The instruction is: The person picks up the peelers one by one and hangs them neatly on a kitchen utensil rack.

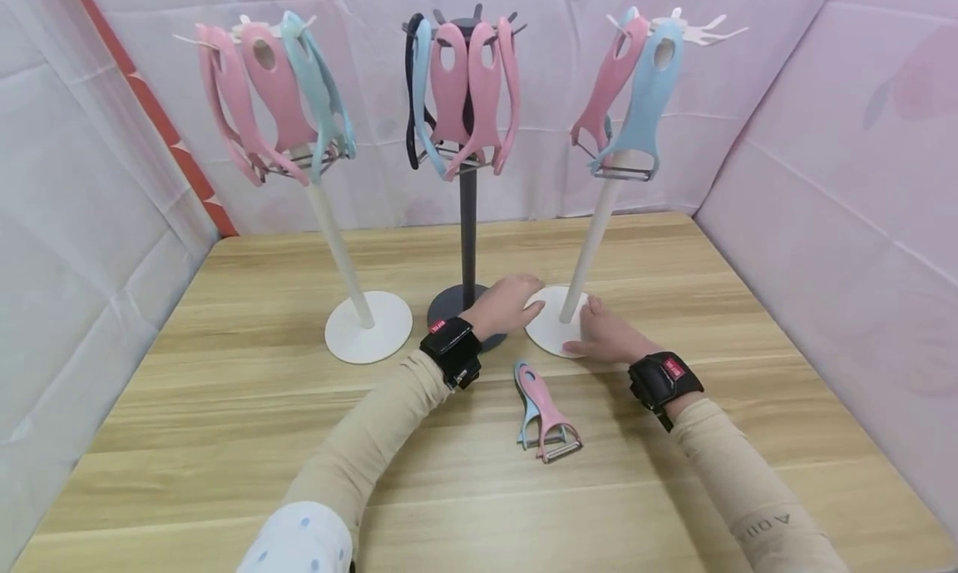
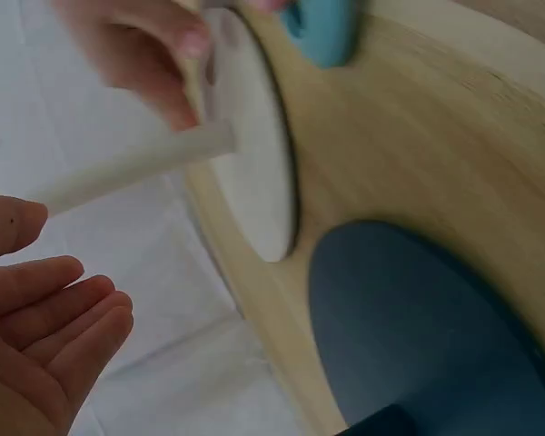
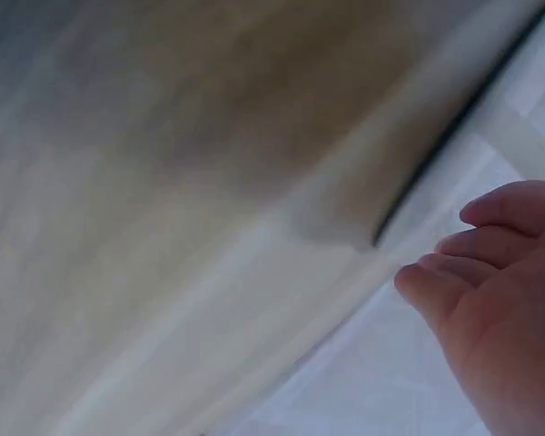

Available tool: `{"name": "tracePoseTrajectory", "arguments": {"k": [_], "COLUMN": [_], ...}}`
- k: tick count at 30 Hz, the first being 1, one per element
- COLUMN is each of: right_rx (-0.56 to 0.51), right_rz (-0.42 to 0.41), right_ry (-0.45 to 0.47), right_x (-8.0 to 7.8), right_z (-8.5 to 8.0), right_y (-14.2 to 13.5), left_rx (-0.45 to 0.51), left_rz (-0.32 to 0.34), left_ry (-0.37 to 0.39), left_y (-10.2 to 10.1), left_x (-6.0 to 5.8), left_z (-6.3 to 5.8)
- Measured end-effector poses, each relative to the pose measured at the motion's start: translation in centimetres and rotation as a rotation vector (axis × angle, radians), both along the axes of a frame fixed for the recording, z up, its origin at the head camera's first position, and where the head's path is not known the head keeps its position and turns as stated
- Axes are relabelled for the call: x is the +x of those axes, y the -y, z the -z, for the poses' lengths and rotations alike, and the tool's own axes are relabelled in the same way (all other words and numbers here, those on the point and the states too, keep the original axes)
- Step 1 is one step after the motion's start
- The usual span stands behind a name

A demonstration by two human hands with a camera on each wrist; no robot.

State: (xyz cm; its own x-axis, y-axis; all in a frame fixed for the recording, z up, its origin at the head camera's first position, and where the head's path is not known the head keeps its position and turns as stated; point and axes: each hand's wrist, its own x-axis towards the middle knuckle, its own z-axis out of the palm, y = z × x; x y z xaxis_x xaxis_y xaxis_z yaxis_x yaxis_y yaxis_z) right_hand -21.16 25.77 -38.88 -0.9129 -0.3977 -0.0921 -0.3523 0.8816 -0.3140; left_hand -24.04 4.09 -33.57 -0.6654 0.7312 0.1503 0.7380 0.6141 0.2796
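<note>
My left hand (image 1: 503,301) reaches over the edge of the dark stand's base (image 2: 409,318), its fingers loosely extended toward the right white stand (image 1: 596,239). In the left wrist view that hand's palm and relaxed fingers hold nothing, with the white pole close beyond them. At the right side of the same stand's round base (image 1: 549,319) is my right hand (image 1: 608,333), fingers and thumb spread at the rim. A pink peeler (image 1: 542,402) lies partly over a light blue peeler (image 1: 529,413) on the table, in front of the hands.
On the right stand hang a pink peeler (image 1: 612,78) and a light blue peeler (image 1: 645,99). The dark stand (image 1: 468,224) and the left white stand (image 1: 334,236) also carry several peelers each. Curtains enclose the wooden table (image 1: 247,373) at the back and sides.
</note>
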Motion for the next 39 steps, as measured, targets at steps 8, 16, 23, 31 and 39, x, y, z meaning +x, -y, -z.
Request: {"name": "tracePoseTrajectory", "arguments": {"k": [8, 16, 23, 31, 39], "right_rx": [-0.007, -0.056, -0.035, -0.096, -0.150], "right_rz": [0.106, 0.081, 0.106, 0.082, 0.049], "right_ry": [-0.088, -0.027, -0.084, -0.140, -0.124], "right_x": [5.6, 10.3, 11.1, 11.0, 11.1], "right_z": [-4.0, -3.1, -1.7, -1.5, -2.2], "right_y": [2.3, 6.8, 8.2, 8.4, 8.1], "left_rx": [-0.210, -0.338, -0.399, -0.392, -0.403], "left_rz": [0.002, 0.005, 0.032, 0.038, 0.044], "left_ry": [0.049, 0.124, 0.160, 0.155, 0.180], "left_y": [-1.8, -3.3, -3.9, -3.8, -3.5], "left_x": [-1.3, -1.6, -1.9, -2.0, -1.7], "left_z": [2.7, 4.8, 5.8, 6.3, 5.8]}}
